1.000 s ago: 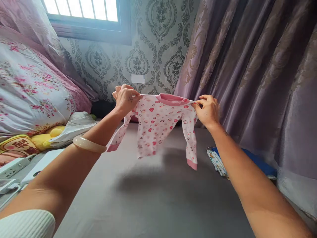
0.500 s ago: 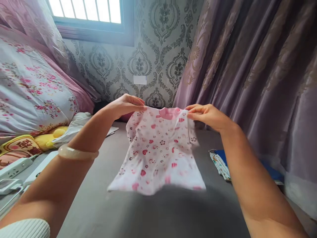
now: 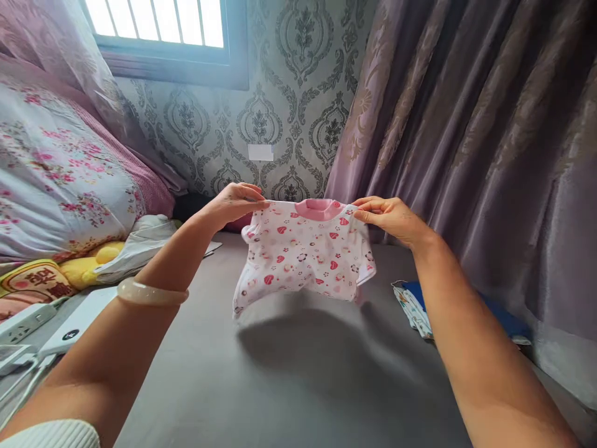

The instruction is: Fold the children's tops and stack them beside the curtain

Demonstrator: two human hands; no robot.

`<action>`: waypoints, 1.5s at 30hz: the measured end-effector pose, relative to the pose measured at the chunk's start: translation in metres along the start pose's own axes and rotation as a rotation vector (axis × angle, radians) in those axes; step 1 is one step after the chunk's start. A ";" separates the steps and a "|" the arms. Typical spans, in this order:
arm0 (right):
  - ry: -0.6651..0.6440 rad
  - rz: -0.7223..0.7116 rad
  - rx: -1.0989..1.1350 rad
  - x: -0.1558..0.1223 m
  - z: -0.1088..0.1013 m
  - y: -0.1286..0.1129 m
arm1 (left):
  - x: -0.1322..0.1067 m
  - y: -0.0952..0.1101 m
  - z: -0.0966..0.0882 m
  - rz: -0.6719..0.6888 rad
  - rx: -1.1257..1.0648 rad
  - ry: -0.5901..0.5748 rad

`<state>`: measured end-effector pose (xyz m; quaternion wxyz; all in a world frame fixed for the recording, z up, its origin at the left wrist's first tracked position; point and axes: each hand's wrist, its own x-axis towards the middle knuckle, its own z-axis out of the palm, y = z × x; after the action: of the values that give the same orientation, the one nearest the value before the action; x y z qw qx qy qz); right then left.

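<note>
A small white shirt (image 3: 303,252) with pink hearts, dark flowers and a pink collar hangs in the air over a grey sheet (image 3: 289,386). My left hand (image 3: 237,202) pinches its left shoulder, and my right hand (image 3: 389,214) pinches the right shoulder beside the collar. Between the hands the top edge is stretched out. The lower hem curls away from me above the sheet, casting a shadow below. Both sleeves dangle at the sides. A pale bangle (image 3: 152,292) circles my left forearm.
Folded clothes (image 3: 415,305), blue and printed white, lie at the right. On the left are a power strip (image 3: 28,323), a white box-shaped device (image 3: 79,323), a yellow plush item (image 3: 88,264) and floral bedding (image 3: 69,168). Purple curtains (image 3: 466,124) hang at the right.
The shirt's lower part has swung up and away from me, so its hem now sits higher and farther off. Both hands keep their hold at the shoulders, nearly in place.
</note>
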<state>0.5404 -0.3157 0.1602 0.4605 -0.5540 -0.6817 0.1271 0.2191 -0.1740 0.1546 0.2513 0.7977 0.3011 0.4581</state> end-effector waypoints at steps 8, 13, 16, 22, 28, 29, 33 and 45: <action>0.198 0.008 0.045 0.011 0.007 0.029 | 0.006 -0.013 0.012 -0.142 -0.191 0.118; 0.257 -0.045 -0.044 0.015 0.014 0.047 | 0.002 -0.016 0.020 -0.145 -0.181 0.122; 0.331 -0.064 -0.219 0.016 0.019 0.048 | 0.004 -0.021 0.023 -0.113 -0.134 0.112; 0.517 -0.165 -0.684 0.002 0.035 0.029 | -0.009 -0.025 0.027 0.124 0.310 0.321; 0.579 -0.242 -0.890 -0.023 0.036 0.015 | -0.045 -0.008 0.013 0.177 0.535 0.403; 0.582 -0.251 -0.911 -0.026 0.033 0.014 | -0.048 -0.006 0.007 0.182 0.498 0.340; 0.617 -0.288 -0.935 -0.033 0.021 0.005 | -0.054 0.002 -0.014 0.144 0.176 -0.049; 0.664 -0.338 -0.893 -0.030 0.002 -0.015 | -0.064 0.024 -0.009 0.274 0.483 0.137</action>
<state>0.5280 -0.3468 0.1546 0.3852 -0.5882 -0.5673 -0.4286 0.1917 -0.2351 0.1376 -0.0312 0.8349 0.3074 0.4555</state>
